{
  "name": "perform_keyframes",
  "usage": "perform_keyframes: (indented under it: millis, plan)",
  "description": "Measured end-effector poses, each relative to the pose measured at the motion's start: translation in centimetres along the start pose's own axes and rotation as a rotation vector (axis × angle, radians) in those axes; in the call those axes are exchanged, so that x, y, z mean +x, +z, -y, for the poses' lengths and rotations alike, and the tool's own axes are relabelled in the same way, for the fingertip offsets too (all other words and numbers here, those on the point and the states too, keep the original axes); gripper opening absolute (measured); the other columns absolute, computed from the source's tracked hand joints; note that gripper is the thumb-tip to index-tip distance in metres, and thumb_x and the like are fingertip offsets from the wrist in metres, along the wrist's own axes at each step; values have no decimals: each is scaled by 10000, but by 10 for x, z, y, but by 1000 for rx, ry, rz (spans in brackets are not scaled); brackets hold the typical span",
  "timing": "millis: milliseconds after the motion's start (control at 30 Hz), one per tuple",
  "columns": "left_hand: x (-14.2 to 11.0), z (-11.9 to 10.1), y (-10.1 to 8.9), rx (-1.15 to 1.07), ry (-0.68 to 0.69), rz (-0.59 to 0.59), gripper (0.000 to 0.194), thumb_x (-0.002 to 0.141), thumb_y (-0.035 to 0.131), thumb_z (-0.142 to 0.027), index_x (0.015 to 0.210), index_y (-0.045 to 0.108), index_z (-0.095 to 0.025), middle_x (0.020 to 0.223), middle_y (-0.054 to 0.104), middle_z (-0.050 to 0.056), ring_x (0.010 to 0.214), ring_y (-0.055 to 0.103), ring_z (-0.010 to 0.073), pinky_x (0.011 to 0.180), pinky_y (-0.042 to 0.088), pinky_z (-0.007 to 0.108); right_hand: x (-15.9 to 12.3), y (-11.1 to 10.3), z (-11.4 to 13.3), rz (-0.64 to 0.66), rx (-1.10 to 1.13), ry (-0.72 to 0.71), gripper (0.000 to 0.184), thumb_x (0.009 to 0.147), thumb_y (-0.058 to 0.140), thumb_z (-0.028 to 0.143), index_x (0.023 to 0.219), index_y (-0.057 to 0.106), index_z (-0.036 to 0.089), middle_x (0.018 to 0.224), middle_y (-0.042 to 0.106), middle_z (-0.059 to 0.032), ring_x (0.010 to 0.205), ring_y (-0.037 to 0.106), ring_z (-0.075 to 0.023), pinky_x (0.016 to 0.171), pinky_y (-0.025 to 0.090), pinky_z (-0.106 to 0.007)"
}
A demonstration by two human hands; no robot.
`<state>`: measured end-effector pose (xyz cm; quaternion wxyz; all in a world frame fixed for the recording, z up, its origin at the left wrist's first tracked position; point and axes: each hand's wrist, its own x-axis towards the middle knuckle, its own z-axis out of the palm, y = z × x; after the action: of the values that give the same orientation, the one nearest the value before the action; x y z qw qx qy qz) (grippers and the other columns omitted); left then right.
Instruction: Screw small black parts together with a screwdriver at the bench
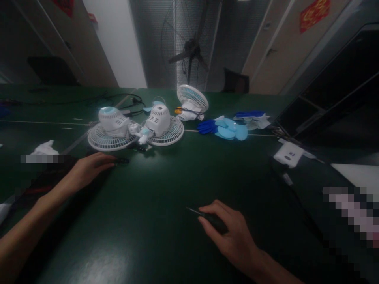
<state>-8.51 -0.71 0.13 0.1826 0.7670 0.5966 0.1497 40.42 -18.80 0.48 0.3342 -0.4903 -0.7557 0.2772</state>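
My right hand (229,232) is closed around the dark handle of a screwdriver (194,211), whose thin metal shaft points left above the green table (154,228). Farther left, my left hand (91,167) has its thumb and fingers together on a small dark part (122,161), too dim to name more exactly. Just beyond that hand, two white fan heads lie with their grilles down: one fan head (111,132) at the left and another fan head (161,124) beside it. Small dark bits lie at their near edge.
A third fan head (192,103) leans farther back. Light-blue fan blades (231,129) and blue gloves (207,127) lie to its right. A white box (288,154) with a cable sits at the right. Crumpled white material (45,149) is at the left. A large standing fan (192,49) is behind the table.
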Motion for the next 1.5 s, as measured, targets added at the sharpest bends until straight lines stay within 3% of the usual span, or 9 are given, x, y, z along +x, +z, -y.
perform_keyframes:
  millis: [133,267,500,733,1133,1333,1500]
  plan:
    - [3,4,-2,52,14,51,580,882,583,-687,1101,753,-177,1146,734,81,1005,699,278,896,552,333,0,0,0,-3,-4,3,120,981,624,201,1080,687,227,878,689,-13,723,682,-168,638,478,-289]
    - [2,-4,-4,39,-24,55,611,868,578,-715,1097,736,-171,1120,749,93,955,712,277,829,572,330,1,1,-1,-7,0,-19,113,982,623,201,1073,686,224,877,690,-13,719,678,-165,639,478,-286]
    - [0,-38,1,-113,-98,-150,653,832,612,-752,1127,718,-180,1171,771,84,1009,731,265,867,588,332,-1,1,-4,7,-13,-12,124,997,610,208,1096,682,233,881,681,-9,723,672,-160,648,478,-286]
    - [4,-33,13,-197,-99,-208,647,838,620,-737,1129,700,-165,1176,768,109,1039,735,275,960,562,370,0,1,-3,19,-14,4,130,995,619,211,1105,685,233,893,694,-13,741,686,-164,656,494,-284]
    - [1,-39,16,-101,-37,-223,685,861,561,-765,1179,721,-179,1221,746,107,1093,705,300,1004,525,388,0,1,-2,22,-25,15,117,987,624,213,1081,690,235,888,697,-8,736,685,-165,661,498,-287]
    - [-2,-55,14,-8,44,-111,572,940,546,-659,1228,721,-197,1292,717,103,1100,690,291,959,535,357,1,0,-1,21,-6,11,120,993,623,210,1091,686,235,903,702,-13,749,689,-165,677,510,-289]
    - [0,-57,16,10,63,-125,587,928,539,-681,1194,730,-194,1255,730,108,1091,698,299,942,541,362,0,0,-1,23,-11,6,122,983,633,205,1085,693,231,908,709,-13,746,694,-163,675,522,-280]
